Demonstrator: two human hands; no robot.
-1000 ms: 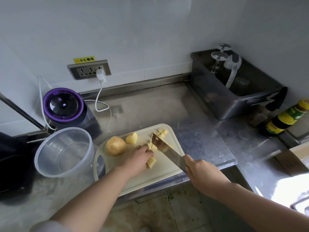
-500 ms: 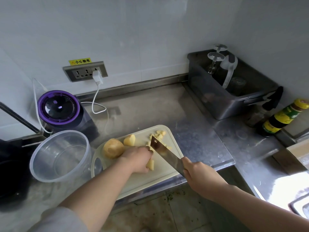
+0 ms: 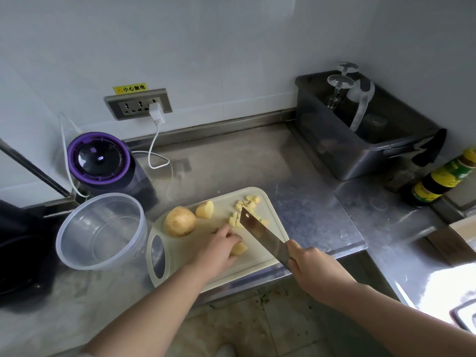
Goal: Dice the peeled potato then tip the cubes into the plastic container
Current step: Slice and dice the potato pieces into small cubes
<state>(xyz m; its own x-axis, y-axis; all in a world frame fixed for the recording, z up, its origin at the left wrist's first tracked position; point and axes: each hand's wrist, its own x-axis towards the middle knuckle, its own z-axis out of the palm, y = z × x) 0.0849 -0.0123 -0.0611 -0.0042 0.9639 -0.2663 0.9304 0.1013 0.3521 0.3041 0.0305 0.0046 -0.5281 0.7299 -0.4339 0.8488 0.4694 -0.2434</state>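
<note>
On the board [image 3: 260, 256], the stub [image 3: 239, 248] under my left hand [image 3: 221, 243] is shorter than a second ago, and more cubes [image 3: 248, 204] lie by the knife [image 3: 262, 233]. A whole potato [image 3: 180, 220] still waits, so I judge the container [image 3: 77, 253] stays empty a while. My left fingers curl on the stub and my right hand [image 3: 311, 266] grips the handle.

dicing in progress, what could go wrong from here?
1. The left hand holds the small potato chunk right beside the steel cleaver gripped by the right hand; a slip could nick fingertips.
2. The diced potato cubes lie near the far corner of the cream plastic cutting board; some may scatter off before reaching the clear plastic container.
3. The board sits near the steel counter's front edge and might slide.
</note>
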